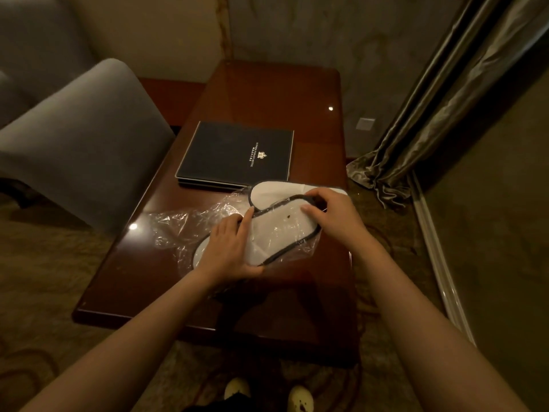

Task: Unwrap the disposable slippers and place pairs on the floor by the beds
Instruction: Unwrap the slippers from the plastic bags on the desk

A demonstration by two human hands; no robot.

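Tabletop of dark polished wood carries a black hotel folder and, nearer the person, white slippers half inside a clear plastic wrapper. Left hand clasps the near slipper's end while right hand pinches its dark-trimmed edge. Unwrapping looks barely underway; no pair is on the floor yet.

On the table, slippers lie under the fingers; a folder beyond them, a chair left.
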